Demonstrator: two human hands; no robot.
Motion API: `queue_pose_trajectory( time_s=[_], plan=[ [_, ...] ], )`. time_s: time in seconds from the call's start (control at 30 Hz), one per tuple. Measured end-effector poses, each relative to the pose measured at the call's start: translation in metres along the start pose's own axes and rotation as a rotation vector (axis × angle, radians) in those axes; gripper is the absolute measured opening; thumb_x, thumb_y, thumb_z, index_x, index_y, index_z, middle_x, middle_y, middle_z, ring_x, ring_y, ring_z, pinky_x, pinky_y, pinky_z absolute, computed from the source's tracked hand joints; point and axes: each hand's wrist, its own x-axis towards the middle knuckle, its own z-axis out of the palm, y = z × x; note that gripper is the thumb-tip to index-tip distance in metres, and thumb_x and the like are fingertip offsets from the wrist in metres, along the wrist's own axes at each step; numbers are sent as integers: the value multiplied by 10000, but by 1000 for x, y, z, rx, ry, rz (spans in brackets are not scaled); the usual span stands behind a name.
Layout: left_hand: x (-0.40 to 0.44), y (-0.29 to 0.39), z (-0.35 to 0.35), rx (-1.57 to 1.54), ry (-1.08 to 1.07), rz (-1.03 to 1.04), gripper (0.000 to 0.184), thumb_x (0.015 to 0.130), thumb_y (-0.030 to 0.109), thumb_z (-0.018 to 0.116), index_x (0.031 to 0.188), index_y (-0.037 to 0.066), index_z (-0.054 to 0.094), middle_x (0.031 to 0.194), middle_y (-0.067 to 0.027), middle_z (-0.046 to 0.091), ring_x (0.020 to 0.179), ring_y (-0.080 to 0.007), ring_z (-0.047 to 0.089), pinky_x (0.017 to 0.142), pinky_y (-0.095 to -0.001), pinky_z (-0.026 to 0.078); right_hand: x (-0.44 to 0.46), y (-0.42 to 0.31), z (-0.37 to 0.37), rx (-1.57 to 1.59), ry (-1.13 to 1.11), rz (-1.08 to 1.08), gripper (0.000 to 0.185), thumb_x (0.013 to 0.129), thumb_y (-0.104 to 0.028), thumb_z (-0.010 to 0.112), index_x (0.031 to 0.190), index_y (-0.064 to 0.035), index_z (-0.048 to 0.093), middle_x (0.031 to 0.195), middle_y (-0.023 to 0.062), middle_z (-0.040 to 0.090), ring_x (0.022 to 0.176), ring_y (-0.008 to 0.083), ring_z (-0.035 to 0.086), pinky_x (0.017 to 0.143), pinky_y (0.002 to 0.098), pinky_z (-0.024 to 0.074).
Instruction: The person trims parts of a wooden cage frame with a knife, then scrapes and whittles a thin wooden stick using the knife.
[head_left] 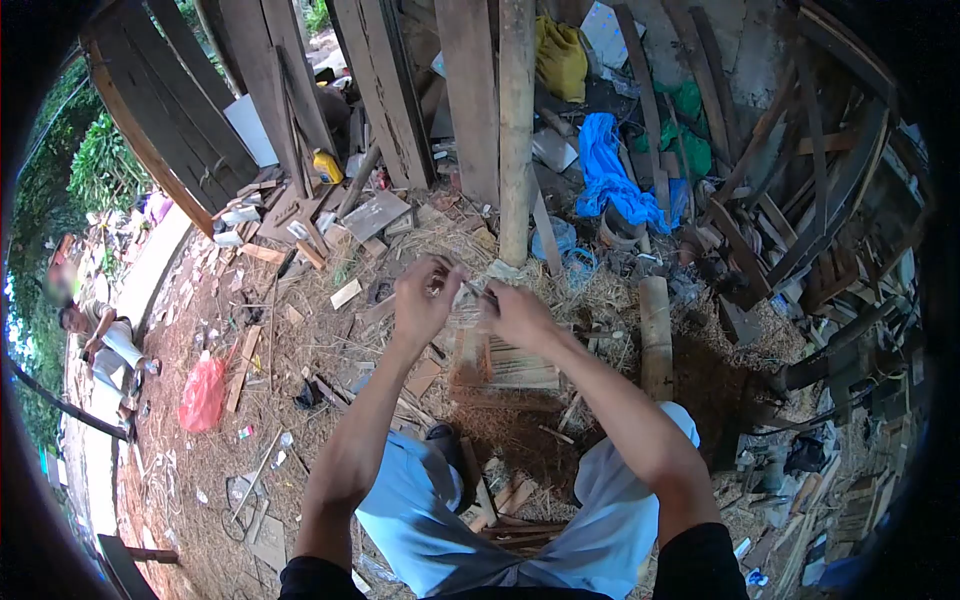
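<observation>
Two bare hands, ctr frame – left hand (422, 305) w/ fingers curled, right hand (520, 315) bent inward; can't tell what's gripped. Pale slatted wood piece (525, 368) just below. Littered brown dirt floor (215, 535) opens lower left – round pale bamboo post (517, 130) blocks upper ctr, dark timbers (830, 228) upper right.

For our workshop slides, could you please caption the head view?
Left hand and right hand close together above debris-strewn ground, near an upright post.
</observation>
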Motion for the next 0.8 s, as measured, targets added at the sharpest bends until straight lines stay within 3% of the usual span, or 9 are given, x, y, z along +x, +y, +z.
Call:
queue_pose_trajectory(
  time_s=[0.13, 0.2, 0.37, 0.43, 0.57, 0.63, 0.77, 0.8],
  plan=[
    [0, 14, -11, -104, 12, -228, 167, 780, 97, 680, 757, -45, 595, 672, -97, 585, 597, -146, 557, 556, -272, 445, -8, 17, -19, 6, 45, -111, 264, 886, -261, 525, 984, -16, 525, 822, 222, 614, 795, 412, 593, 673, 492, 452],
    [-1, 27, -13, 120, 8, -226, 165, 793, 96, 666, 750, -41, 586, 661, -87, 583, 615, -107, 536, 542, -264, 426, -15, 11, -30, -40, 16, -118, 249, 895, -249, 509, 984, -18, 509, 840, 221, 610, 815, 408, 591, 686, 489, 454],
    [-2, 7, 2, -115, 26, -323, 146, 803, 108, 650, 792, -26, 593, 746, -89, 608, 621, -120, 546, 558, -258, 432, -16, 0, -33, -46, -26, 20, 274, 897, -279, 512, 974, -17, 536, 855, 218, 613, 824, 400, 591, 692, 486, 456],
    [-3, 12, 7, -197, 7, -48, 141, 813, 124, 643, 842, -7, 599, 808, -80, 611, 662, -129, 578, 589, -259, 457, -15, 4, -35, -59, 95, 2, 259, 884, -265, 532, 965, -21, 561, 860, 209, 614, 819, 395, 593, 693, 480, 460],
    [-11, 22, 8, -30, -136, 56, 167, 842, 153, 624, 938, 19, 594, 846, -66, 609, 699, -121, 595, 615, -262, 475, -14, 14, -54, -155, 367, -97, 212, 832, -222, 601, 938, -39, 619, 895, 181, 618, 813, 377, 597, 701, 465, 470],
    [-14, 19, 15, -285, -268, -207, 196, 874, 188, 600, 937, 7, 558, 835, -66, 588, 679, -117, 589, 588, -270, 468, -16, 12, -60, -141, 349, -63, 206, 802, -210, 635, 933, -51, 620, 909, 165, 621, 808, 371, 598, 705, 465, 467],
    [-16, 3, 27, -469, -206, -382, 265, 915, 271, 539, 934, 8, 507, 777, -62, 554, 648, -123, 577, 545, -267, 446, -21, 14, -51, -233, 326, -192, 238, 790, -217, 654, 976, -71, 621, 891, 147, 628, 795, 364, 603, 664, 442, 484],
    [-13, 1, 26, -568, -288, -525, 284, 930, 305, 500, 921, 21, 490, 767, -58, 541, 625, -124, 563, 524, -265, 430, -21, 13, -48, -271, 323, -203, 235, 792, -229, 651, 969, -76, 621, 885, 140, 629, 785, 360, 606, 653, 440, 485]
  ],
)
